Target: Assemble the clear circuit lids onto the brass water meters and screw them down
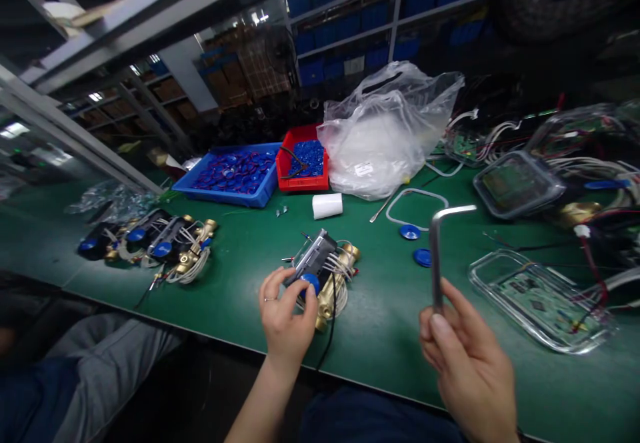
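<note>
My left hand (286, 316) pinches a round blue cap (310, 284) at the near end of a brass fitting assembly (330, 273) with a grey block and white wires, lying on the green table (240, 276). My right hand (467, 366) is raised to the right of it, closed round the long leg of a metal hex key (440, 250) that stands upright with its short arm pointing right. Two more blue caps (416, 243) lie on the mat just beyond the key.
Several finished assemblies (150, 246) lie at the left. At the back stand a blue tray of rings (233, 173), a red bin (303, 160), a plastic bag (387, 133) and a white roll (327, 206). Clear covers with circuit boards (543, 300) and wiring fill the right.
</note>
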A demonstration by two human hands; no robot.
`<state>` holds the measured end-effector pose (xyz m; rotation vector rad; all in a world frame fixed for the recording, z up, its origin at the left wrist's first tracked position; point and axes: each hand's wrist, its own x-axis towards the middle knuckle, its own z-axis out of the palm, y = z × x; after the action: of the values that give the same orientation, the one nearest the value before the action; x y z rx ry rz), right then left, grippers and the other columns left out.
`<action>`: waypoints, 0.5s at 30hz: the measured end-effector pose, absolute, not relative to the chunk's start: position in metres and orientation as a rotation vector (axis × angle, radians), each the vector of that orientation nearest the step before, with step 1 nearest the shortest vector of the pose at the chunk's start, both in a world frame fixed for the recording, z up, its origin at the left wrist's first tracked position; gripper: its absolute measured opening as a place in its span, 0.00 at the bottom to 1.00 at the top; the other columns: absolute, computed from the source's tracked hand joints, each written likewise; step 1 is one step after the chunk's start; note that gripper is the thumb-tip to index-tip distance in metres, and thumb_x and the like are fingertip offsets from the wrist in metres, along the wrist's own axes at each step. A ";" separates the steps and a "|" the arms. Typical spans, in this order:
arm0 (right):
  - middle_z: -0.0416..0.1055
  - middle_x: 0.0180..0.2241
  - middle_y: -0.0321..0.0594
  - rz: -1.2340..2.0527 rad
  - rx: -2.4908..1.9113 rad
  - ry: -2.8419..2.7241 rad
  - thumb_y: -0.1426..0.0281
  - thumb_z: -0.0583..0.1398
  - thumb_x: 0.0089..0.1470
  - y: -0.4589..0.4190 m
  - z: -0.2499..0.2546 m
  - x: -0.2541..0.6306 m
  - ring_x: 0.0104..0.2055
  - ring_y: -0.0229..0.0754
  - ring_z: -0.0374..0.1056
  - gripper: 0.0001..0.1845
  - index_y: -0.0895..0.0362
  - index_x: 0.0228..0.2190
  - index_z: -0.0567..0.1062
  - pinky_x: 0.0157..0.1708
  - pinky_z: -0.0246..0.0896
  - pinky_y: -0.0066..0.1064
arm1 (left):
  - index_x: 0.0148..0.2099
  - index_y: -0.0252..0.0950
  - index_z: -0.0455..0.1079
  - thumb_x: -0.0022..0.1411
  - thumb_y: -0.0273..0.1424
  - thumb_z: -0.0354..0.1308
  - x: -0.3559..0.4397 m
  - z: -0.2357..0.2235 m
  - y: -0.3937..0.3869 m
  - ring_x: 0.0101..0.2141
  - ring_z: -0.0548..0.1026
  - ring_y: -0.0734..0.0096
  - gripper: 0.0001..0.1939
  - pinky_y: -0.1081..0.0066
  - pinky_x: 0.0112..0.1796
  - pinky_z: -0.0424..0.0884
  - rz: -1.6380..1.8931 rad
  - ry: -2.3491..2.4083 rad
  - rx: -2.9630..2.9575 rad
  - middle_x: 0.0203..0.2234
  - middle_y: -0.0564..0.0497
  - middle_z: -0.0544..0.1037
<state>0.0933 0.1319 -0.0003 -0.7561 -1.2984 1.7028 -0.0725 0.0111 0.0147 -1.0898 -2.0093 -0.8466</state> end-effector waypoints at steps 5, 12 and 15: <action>0.66 0.23 0.36 1.551 -0.631 -1.764 0.64 0.54 0.61 0.122 -0.005 0.081 0.21 0.34 0.62 0.18 0.52 0.51 0.72 0.22 0.64 0.23 | 0.34 0.37 0.72 0.55 0.23 0.59 -0.069 0.013 0.013 0.40 0.74 0.67 0.05 0.63 0.42 0.72 -1.012 -2.047 -1.002 0.39 0.48 0.74; 0.72 0.32 0.39 1.254 -0.231 -1.957 0.78 0.52 0.60 0.107 -0.013 0.065 0.29 0.36 0.69 0.25 0.50 0.57 0.65 0.29 0.68 0.23 | 0.30 0.38 0.67 0.55 0.27 0.57 -0.066 0.006 0.018 0.41 0.74 0.65 0.02 0.63 0.42 0.70 -1.320 -2.227 -0.760 0.38 0.48 0.74; 0.69 0.28 0.38 1.215 -0.161 -2.029 0.79 0.50 0.60 0.100 -0.023 0.061 0.27 0.36 0.68 0.27 0.50 0.59 0.62 0.27 0.67 0.24 | 0.29 0.38 0.65 0.54 0.26 0.56 -0.065 0.004 0.018 0.42 0.73 0.65 0.03 0.63 0.43 0.69 -1.392 -2.246 -0.735 0.37 0.48 0.74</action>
<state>0.0610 0.1001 -0.0229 -0.1607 -2.0287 1.2145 -0.0653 0.0185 0.0044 -0.7348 -2.2460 -1.3924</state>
